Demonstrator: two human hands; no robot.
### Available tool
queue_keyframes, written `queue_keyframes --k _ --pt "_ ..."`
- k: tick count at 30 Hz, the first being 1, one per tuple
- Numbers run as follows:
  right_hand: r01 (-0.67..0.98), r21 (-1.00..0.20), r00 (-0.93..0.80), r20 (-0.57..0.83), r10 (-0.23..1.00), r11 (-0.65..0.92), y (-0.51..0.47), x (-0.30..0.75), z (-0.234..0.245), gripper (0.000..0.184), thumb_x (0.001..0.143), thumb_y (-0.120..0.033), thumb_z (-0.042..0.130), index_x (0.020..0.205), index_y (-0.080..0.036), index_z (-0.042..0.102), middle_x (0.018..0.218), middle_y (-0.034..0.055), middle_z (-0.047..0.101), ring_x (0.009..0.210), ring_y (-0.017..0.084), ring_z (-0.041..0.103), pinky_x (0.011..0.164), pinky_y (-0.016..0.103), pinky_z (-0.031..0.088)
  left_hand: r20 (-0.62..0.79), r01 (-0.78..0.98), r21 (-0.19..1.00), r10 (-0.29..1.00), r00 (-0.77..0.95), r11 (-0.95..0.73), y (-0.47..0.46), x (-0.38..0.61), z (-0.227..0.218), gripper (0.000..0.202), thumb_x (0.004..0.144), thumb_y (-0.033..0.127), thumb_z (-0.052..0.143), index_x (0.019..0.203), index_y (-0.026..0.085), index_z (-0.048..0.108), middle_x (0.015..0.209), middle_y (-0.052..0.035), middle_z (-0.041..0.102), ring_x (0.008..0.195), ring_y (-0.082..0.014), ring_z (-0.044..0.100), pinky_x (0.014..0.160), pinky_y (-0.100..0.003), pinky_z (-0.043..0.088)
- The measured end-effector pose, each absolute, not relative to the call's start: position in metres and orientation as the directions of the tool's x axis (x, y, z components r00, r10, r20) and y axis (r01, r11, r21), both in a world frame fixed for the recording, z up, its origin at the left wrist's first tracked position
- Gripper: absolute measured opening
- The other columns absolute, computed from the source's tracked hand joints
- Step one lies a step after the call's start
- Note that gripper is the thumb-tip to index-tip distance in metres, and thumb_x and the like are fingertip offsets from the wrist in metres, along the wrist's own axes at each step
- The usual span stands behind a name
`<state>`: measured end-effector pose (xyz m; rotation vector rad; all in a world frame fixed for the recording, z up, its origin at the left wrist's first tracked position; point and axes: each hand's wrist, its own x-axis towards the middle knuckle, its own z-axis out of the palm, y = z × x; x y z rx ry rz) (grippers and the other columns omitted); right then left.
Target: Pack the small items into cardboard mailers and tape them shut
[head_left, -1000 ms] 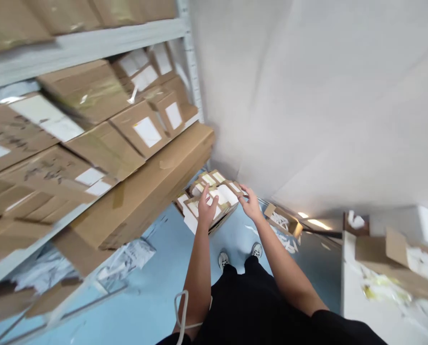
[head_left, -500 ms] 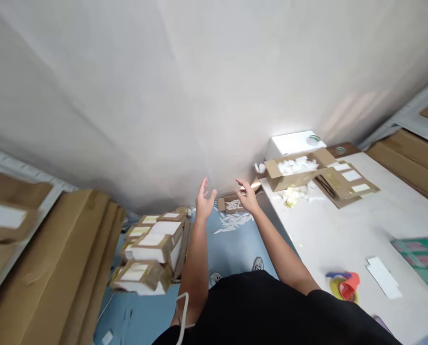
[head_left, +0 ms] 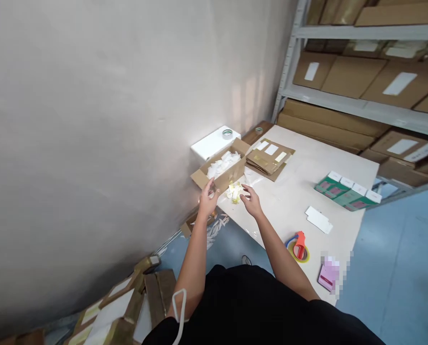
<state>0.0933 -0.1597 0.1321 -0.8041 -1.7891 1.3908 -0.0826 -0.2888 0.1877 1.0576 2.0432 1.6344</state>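
Note:
My left hand (head_left: pixel 207 197) is raised in front of me with fingers loosely spread, empty, just in front of an open cardboard box (head_left: pixel 221 171) filled with white scraps at the near corner of a white table (head_left: pixel 300 191). My right hand (head_left: pixel 252 200) hovers open over the table edge, beside a small heap of yellowish-white scraps (head_left: pixel 234 191). Neither hand touches anything.
Flattened labelled cartons (head_left: pixel 269 155) lie behind the box, a white case (head_left: pixel 214 142) with a tape roll on top. Green packets (head_left: pixel 346 191), a white card (head_left: pixel 319 220), a red tape dispenser (head_left: pixel 299 246) and a pink item (head_left: pixel 329 274) sit on the table. Shelving with cartons (head_left: pixel 365 81) stands right; boxes (head_left: pixel 124 306) on the floor left.
The view has swung right, from the shelving and floor boxes to the table. Both hands left the stack of floor boxes and now hover open by the open box.

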Motion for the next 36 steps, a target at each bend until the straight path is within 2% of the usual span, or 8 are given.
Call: queue_keyframes --k 6,12,19,26,29,31,36 --pt "0.115 -0.978 -0.362 0.123 0.924 0.175 -0.113 0.14 0.12 0.051 0.089 -0.032 0.06 0.14 -0.029 0.061 0.144 0.0093 0.061 0.126 0.027 0.061 0.098 0.046 0.057 0.136 0.341 0.939 0.86 -0.492 0.047 -0.198 -0.058 0.172 0.058 0.094 0.035 0.067 0.15 0.028 0.055 0.15 -0.0107 0.059 0.14 -0.0284 0.055 0.112 -0.045 0.049" --pt "0.205 -0.971 -0.102 0.102 0.99 0.121 -0.082 0.171 0.119 0.053 0.089 -0.031 0.06 0.142 -0.03 0.059 0.146 0.0092 0.059 0.127 0.028 0.06 0.098 0.047 0.056 0.09 0.289 0.957 0.96 -0.263 -0.011 -0.123 -0.047 0.154 0.057 0.093 0.035 0.067 0.149 0.031 0.056 0.152 -0.01 0.057 0.138 -0.0286 0.056 0.111 -0.047 0.05" --pt "0.299 -0.953 0.159 0.097 0.983 0.045 -0.072 0.184 0.125 0.054 0.091 -0.032 0.058 0.145 -0.031 0.057 0.15 0.008 0.057 0.129 0.027 0.059 0.101 0.048 0.055 0.074 0.214 0.975 0.997 -0.026 -0.066 -0.052 -0.045 0.152 0.053 0.095 0.032 0.064 0.147 0.03 0.057 0.151 -0.0093 0.058 0.139 -0.0278 0.056 0.112 -0.046 0.05" --pt "0.381 -0.908 0.421 0.0 0.907 -0.177 -0.099 0.225 0.092 0.057 0.09 -0.037 0.06 0.145 -0.026 0.057 0.153 0.0103 0.055 0.133 0.028 0.056 0.104 0.048 0.053 -0.022 0.138 0.99 0.992 0.121 0.006 -0.024 -0.017 0.116 0.052 0.094 0.033 0.066 0.145 0.029 0.059 0.154 -0.0106 0.055 0.137 -0.0285 0.058 0.111 -0.047 0.051" --pt "0.396 -0.851 0.542 -0.087 0.836 -0.345 -0.121 0.252 0.064 0.056 0.086 -0.039 0.063 0.139 -0.02 0.062 0.146 0.0134 0.06 0.131 0.03 0.057 0.107 0.047 0.051 -0.077 0.135 0.989 0.979 0.188 0.052 -0.026 0.009 0.103 0.051 0.094 0.033 0.066 0.145 0.028 0.059 0.154 -0.0115 0.055 0.133 -0.0285 0.061 0.11 -0.047 0.052" --pt "0.392 -0.796 0.622 -0.141 0.77 -0.462 -0.136 0.269 0.041 0.049 0.085 -0.039 0.062 0.13 -0.018 0.066 0.137 0.014 0.066 0.125 0.03 0.061 0.107 0.045 0.05 -0.093 0.141 0.988 0.968 0.234 0.061 -0.03 0.025 0.099 0.052 0.094 0.033 0.066 0.145 0.027 0.059 0.155 -0.0123 0.055 0.131 -0.0284 0.063 0.109 -0.047 0.053" --pt "0.354 -0.664 0.7 -0.279 0.657 -0.659 -0.17 0.299 -0.018 0.026 0.086 -0.042 0.06 0.098 -0.02 0.067 0.101 0.0101 0.074 0.097 0.026 0.067 0.091 0.039 0.053 -0.112 0.198 0.978 0.961 0.255 0.062 -0.045 0.049 0.094 0.051 0.093 0.034 0.067 0.143 0.027 0.06 0.155 -0.0119 0.055 0.128 -0.0278 0.065 0.106 -0.045 0.055"
